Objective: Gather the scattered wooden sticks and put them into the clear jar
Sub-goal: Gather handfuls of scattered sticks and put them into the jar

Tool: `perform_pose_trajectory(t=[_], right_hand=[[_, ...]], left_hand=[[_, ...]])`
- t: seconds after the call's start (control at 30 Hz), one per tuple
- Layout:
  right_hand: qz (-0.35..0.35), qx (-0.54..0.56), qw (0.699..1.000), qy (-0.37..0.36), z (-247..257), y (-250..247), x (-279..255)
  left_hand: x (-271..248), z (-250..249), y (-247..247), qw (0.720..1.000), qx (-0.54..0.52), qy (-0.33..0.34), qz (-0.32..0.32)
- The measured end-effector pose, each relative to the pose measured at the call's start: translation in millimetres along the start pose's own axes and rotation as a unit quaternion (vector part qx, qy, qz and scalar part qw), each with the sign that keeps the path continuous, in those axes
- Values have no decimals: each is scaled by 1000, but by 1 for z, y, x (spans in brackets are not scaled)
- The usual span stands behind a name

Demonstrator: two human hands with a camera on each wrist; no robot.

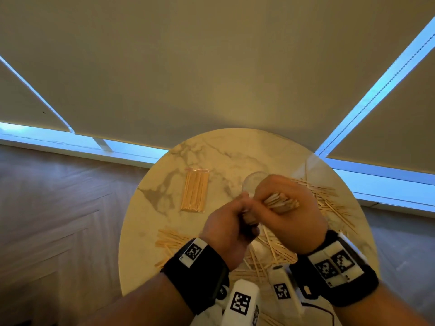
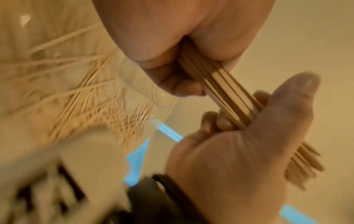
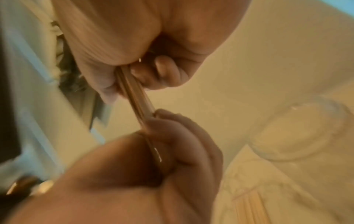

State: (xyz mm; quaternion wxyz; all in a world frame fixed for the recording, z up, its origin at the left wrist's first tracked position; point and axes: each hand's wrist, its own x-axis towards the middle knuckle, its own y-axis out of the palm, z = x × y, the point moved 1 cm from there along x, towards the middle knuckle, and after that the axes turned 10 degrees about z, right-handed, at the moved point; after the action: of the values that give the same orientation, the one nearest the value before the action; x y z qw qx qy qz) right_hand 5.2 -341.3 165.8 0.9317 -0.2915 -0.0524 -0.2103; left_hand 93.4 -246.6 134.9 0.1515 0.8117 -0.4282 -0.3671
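The round marble counter (image 1: 211,156) carries everything: loose wooden sticks (image 1: 329,203) scattered along its right and near sides, a wrapped packet of sticks (image 1: 195,191) lying flat at the left, and the clear jar (image 1: 253,182) standing just beyond the hands, partly hidden behind them. Above the near scatter, the right hand (image 1: 289,212) and left hand (image 1: 226,229) meet around one bundle of sticks (image 1: 281,201), both sets of fingers clenched on it, the bundle's far ends fanning out past the right knuckles. The sticks look light, stiff and smooth, so likely to slide lengthwise; gripping mid-length and squaring the ends should keep them together before tipping them into the jar's mouth.
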Motion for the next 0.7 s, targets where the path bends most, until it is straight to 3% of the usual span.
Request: perform_pose_trajectory(t=[0.07, 0.13, 0.17, 0.27, 0.33, 0.43, 0.53, 0.7], right_hand=[[-81, 10, 995, 60, -15, -9, 1], [-157, -4, 978, 134, -36, -20, 4], [-182, -21, 969, 165, -47, -25, 5], [-203, -79, 950, 223, -78, -28, 10], [-170, -108, 953, 228, -95, -19, 13], [-58, -157, 963, 211, -114, 3, 15], [33, -229, 953, 195, -122, 18, 17], [43, -283, 935, 211, -133, 28, 13]], left_hand=[[18, 4, -11, 999, 48, 9, -26], [37, 8, -25, 983, 172, 49, -47], [47, 11, -34, 954, 284, 76, -59], [67, 15, -54, 801, 586, 123, -29], [80, 15, -58, 759, 644, 95, 2], [98, 22, -60, 766, 637, 75, 37], [101, 24, -60, 776, 624, 82, 49], [98, 27, -65, 768, 636, 73, 31]])
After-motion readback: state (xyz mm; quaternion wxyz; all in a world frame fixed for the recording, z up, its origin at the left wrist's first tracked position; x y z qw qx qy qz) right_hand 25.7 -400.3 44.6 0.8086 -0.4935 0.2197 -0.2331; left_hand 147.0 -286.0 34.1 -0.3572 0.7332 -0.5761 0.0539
